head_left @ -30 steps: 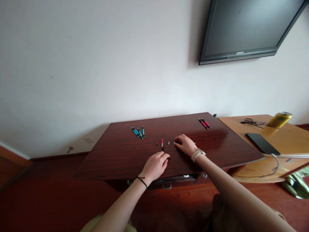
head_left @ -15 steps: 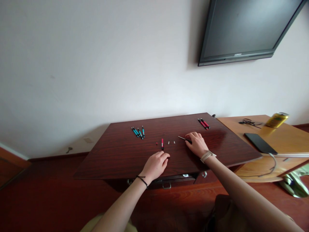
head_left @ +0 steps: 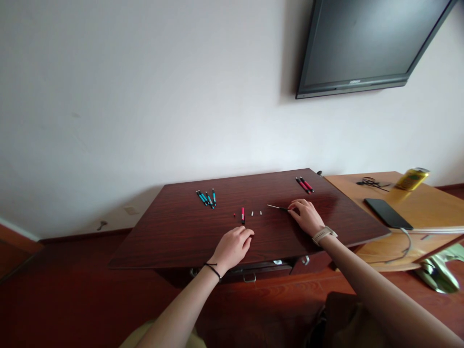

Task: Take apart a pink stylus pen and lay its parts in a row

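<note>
No legible text anywhere.

Glossy dark wood table (head_left: 188, 241), plastic pens (head_left: 206, 197)

Plain white wall (head_left: 145, 96) behind; dark television (head_left: 362, 43) mounted upper right. Dark wooden table (head_left: 181, 232), lighter desk (head_left: 427, 208) beside, reddish wooden floor (head_left: 72, 304).

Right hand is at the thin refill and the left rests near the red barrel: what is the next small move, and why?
Probably pinch and lift the thin refill with the right hand. Its fingertips are at the refill's near end, but the refill lies flat on the dark table. The red barrel and small loose parts lie apart beyond the left hand.
</note>
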